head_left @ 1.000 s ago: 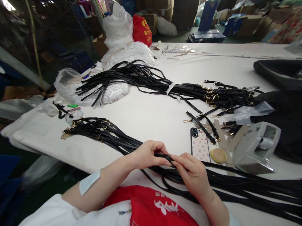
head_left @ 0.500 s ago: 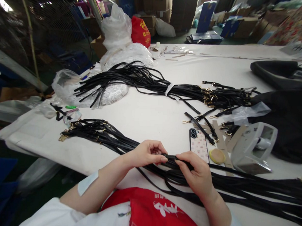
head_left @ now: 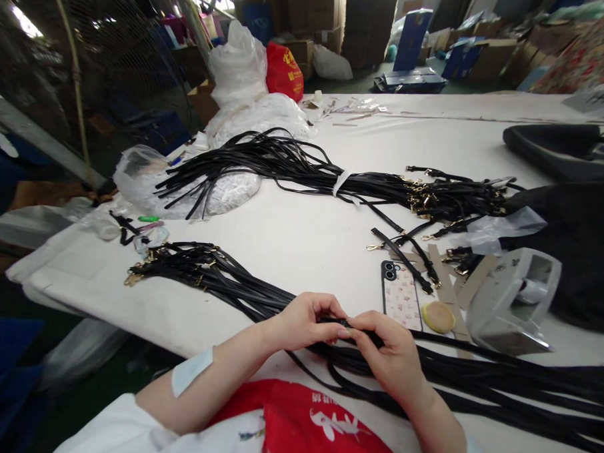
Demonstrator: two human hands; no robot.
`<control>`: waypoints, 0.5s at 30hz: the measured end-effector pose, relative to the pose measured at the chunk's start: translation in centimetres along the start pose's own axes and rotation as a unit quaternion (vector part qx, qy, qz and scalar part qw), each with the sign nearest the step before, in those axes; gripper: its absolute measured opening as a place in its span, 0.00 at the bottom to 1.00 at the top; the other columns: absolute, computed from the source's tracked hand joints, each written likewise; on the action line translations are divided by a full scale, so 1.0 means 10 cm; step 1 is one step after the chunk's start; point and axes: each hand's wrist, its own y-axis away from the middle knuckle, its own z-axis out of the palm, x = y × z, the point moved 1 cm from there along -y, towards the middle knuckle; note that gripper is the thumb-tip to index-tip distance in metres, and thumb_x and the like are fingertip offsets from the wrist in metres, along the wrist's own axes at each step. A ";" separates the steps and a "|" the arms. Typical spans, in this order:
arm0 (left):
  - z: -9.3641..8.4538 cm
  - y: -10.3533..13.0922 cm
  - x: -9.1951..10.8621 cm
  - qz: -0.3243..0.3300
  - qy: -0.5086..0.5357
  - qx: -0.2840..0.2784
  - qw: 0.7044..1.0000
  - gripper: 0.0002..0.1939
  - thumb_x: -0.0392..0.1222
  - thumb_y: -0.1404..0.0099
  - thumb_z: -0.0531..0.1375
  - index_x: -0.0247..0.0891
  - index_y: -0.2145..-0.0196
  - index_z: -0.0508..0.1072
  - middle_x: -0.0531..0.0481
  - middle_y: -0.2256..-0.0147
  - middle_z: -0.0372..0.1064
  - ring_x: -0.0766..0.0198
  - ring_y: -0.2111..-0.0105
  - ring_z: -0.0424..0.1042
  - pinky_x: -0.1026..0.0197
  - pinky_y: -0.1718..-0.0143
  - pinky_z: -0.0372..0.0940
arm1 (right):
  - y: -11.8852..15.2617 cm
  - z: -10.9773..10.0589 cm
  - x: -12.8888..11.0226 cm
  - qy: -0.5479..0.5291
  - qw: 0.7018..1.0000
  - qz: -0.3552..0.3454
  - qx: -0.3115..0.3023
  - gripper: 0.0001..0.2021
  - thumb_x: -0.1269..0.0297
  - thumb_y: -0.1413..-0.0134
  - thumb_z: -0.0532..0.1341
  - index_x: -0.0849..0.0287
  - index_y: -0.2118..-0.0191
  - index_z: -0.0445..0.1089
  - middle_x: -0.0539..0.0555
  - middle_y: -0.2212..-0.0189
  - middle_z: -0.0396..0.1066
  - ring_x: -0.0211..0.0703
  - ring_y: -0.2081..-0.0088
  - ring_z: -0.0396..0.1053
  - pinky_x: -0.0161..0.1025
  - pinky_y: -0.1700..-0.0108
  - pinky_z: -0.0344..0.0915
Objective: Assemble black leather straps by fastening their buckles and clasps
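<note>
Long black straps [head_left: 249, 287] with gold clasps at their left end run across the near part of the table. Over them, my left hand [head_left: 310, 320] pinches a black strap between thumb and fingers. My right hand [head_left: 389, 350] pinches the same strap just to the right, and the fingertips of both hands meet. The fingers hide most of the held piece. Farther back lies a second bundle of black straps [head_left: 285, 160], bound with a white tie [head_left: 340, 183].
A phone in a patterned case [head_left: 402, 296], a round yellow-edged disc [head_left: 439, 317] and a pale plastic dispenser [head_left: 511, 302] stand right of my hands. Short straps [head_left: 403, 261] lie behind the phone. Clear plastic bags [head_left: 138, 179] lie at the left on the white table [head_left: 301, 246].
My hands have come together, so their fingertips now touch where a short stretch of strap showed between them. The whole view has shifted slightly.
</note>
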 end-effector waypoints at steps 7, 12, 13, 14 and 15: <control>-0.16 0.04 0.19 0.025 -0.051 -0.003 0.998 0.18 0.47 0.47 0.70 0.31 0.65 0.73 0.53 0.75 0.70 0.72 0.77 0.66 0.69 0.75 0.62 | 0.02 -0.03 0.02 0.004 0.999 0.042 0.026 0.06 0.65 0.42 0.62 0.54 0.59 0.73 0.51 0.67 0.77 0.42 0.66 0.76 0.35 0.63 0.72; -0.05 0.03 0.06 0.018 -0.050 -0.022 0.998 0.20 0.51 0.48 0.70 0.32 0.66 0.73 0.52 0.76 0.70 0.71 0.78 0.66 0.69 0.76 0.61 | 0.04 0.02 0.01 0.003 0.999 0.042 0.004 0.06 0.63 0.41 0.60 0.55 0.62 0.75 0.51 0.72 0.76 0.40 0.75 0.73 0.36 0.68 0.73; -0.01 0.03 0.03 0.012 -0.043 -0.026 0.999 0.22 0.53 0.49 0.70 0.32 0.66 0.73 0.53 0.76 0.69 0.71 0.79 0.66 0.68 0.77 0.61 | 0.04 0.03 0.01 0.003 0.999 0.040 -0.002 0.07 0.63 0.40 0.60 0.54 0.62 0.75 0.51 0.72 0.76 0.40 0.75 0.74 0.36 0.68 0.74; 0.01 0.03 0.01 0.010 -0.038 -0.032 0.999 0.23 0.54 0.49 0.70 0.32 0.66 0.72 0.53 0.77 0.69 0.71 0.79 0.66 0.68 0.77 0.61 | 0.05 0.04 0.02 0.001 0.999 0.038 -0.008 0.07 0.63 0.40 0.60 0.54 0.61 0.75 0.51 0.72 0.76 0.41 0.74 0.74 0.36 0.68 0.74; 0.03 0.04 0.00 0.016 -0.044 -0.037 0.998 0.23 0.55 0.49 0.70 0.32 0.66 0.73 0.53 0.76 0.69 0.70 0.78 0.65 0.68 0.77 0.61 | 0.06 0.05 0.03 -0.003 0.999 0.036 -0.010 0.07 0.63 0.40 0.60 0.53 0.62 0.75 0.51 0.72 0.77 0.41 0.73 0.75 0.35 0.67 0.74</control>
